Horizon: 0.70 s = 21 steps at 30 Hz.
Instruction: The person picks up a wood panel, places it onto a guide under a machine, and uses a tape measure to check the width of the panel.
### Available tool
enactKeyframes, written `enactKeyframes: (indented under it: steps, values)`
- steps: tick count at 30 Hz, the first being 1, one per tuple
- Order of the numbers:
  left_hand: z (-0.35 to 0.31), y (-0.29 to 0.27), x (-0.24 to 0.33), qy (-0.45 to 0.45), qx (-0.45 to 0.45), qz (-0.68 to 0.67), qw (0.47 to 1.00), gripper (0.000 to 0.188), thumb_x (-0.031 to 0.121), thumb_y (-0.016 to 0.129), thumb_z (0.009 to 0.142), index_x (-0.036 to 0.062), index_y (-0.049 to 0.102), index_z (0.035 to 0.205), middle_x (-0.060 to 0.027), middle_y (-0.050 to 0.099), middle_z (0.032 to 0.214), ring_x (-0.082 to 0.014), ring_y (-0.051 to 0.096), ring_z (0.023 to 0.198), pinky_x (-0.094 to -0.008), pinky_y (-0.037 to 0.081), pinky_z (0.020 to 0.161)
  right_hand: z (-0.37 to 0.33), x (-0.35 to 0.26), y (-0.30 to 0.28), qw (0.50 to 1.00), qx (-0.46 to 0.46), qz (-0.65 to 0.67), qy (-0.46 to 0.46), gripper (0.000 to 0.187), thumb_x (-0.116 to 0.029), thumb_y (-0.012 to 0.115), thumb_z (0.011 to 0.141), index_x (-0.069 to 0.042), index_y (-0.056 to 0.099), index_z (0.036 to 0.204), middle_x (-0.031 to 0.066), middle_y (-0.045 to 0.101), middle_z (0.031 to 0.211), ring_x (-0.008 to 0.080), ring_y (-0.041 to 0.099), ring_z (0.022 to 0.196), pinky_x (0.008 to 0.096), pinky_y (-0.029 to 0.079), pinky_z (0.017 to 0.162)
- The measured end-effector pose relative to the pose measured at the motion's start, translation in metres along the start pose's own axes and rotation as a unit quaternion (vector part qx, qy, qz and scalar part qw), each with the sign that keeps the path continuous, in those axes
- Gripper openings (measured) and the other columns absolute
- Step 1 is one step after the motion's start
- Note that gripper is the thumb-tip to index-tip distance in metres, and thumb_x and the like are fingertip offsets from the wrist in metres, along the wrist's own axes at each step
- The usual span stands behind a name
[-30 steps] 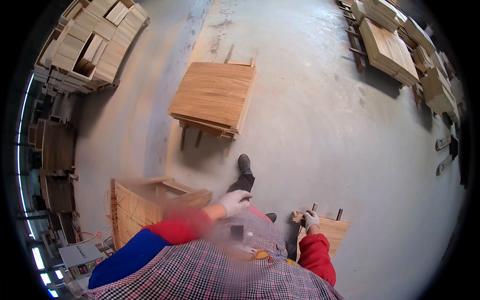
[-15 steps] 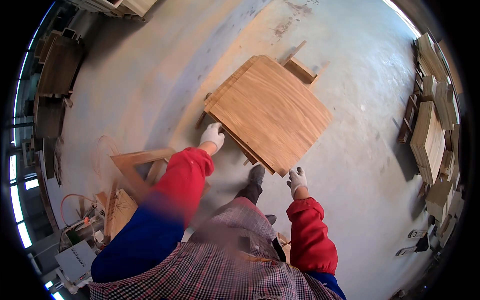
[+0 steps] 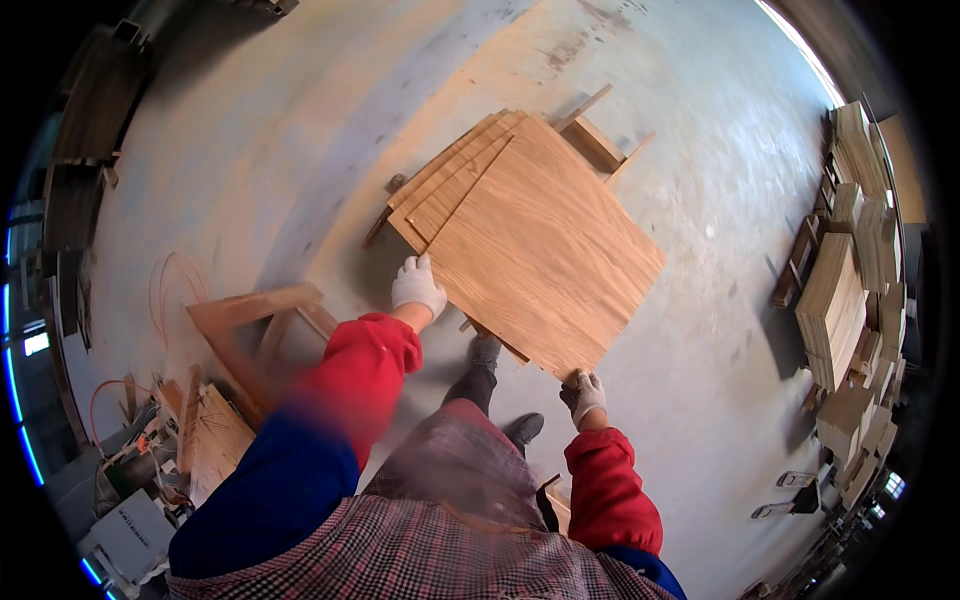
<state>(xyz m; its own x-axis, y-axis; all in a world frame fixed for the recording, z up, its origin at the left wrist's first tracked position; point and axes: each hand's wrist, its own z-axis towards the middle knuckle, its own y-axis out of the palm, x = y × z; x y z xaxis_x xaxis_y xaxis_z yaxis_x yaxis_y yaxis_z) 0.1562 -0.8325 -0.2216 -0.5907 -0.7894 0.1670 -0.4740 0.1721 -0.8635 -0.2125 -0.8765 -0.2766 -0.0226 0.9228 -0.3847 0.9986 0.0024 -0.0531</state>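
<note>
In the head view, my left arm stretches forward and a little right, its red cuff short of the gloved left grip (image 3: 419, 285), which pinches the near left edge of the top wooden board (image 3: 545, 250). My right arm reaches ahead, with the right grip (image 3: 584, 395) pinching the board's near corner. That board lies skewed over a fanned pile of boards (image 3: 440, 197) in front of me; I can't tell whether it is raised. Wooden supports (image 3: 596, 142) jut out at the far side. Below spreads a pale, shiny floor (image 3: 710, 250) with a grey-blue strip (image 3: 330, 190) on the left. A wooden frame (image 3: 255, 303) stands near left; stacked wood (image 3: 833, 310) lines the right.
</note>
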Motion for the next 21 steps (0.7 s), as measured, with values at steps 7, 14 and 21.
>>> enactKeyframes:
  steps: [7,14,21]
  values:
    - [-0.118,0.034,0.015,0.183,-0.007,0.119,0.976,0.067,0.027,0.060,0.070,0.0082,0.034,0.129,-0.0146,0.034,0.129,-0.0301,0.028,0.124,-0.0423,0.021,0.103,-0.109,-0.015,-0.085,0.980,-0.159,-0.090,-0.080,0.029,-0.026,0.058,0.083,-0.006,0.052,0.104,0.0064,0.058,0.086,0.0187,0.059,0.065,0.0337,0.052,0.053]
    - [-0.242,0.023,0.083,0.454,0.066,-0.077,0.885,0.071,0.020,0.063,0.069,0.0084,0.033,0.132,-0.0166,0.032,0.135,-0.0316,0.031,0.125,-0.0423,0.023,0.104,-0.255,-0.030,-0.089,0.923,-0.236,-0.125,-0.275,0.045,-0.034,0.052,0.086,0.000,0.046,0.115,0.0093,0.059,0.091,0.0175,0.059,0.068,0.0294,0.050,0.060]
    - [-0.292,-0.037,0.116,0.126,-0.004,-0.700,0.703,0.028,0.014,0.061,0.081,-0.0016,0.055,0.103,-0.0086,0.060,0.097,-0.0174,0.058,0.087,-0.0288,0.047,0.077,-0.227,0.027,-0.117,0.964,-0.199,-0.068,-0.160,0.063,-0.049,0.042,0.087,-0.006,0.030,0.132,0.0138,0.046,0.121,0.0237,0.048,0.105,0.0386,0.040,0.089]
